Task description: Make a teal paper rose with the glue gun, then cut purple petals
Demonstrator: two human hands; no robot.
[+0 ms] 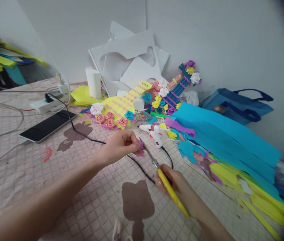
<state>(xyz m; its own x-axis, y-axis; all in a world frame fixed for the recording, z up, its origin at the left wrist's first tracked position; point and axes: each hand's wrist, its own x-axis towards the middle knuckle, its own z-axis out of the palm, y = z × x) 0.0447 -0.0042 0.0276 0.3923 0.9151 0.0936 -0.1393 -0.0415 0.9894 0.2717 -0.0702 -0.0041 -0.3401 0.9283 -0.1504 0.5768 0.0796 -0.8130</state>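
My left hand (123, 145) pinches a small piece of purple paper (140, 145) between thumb and fingertips. In my right hand (173, 182) is a pair of scissors (154, 161) with yellow handles, pointing up and left. The blade tips reach the purple paper; I cannot tell whether they are parted. Just beyond my hands lies a white glue gun (154, 132). Behind it a yellow paper guitar (121, 105) leans back, trimmed with paper flowers. A blue paper guitar (177, 90) with purple strips stands to its right.
A black phone (48, 125) and a white power strip (48, 103) lie at the left, with cables crossing the table. Blue paper sheets (222, 140), yellow strips (264, 201) and scraps cover the right side. White cut boards (142, 63) lean on the wall near a blue bag (237, 103).
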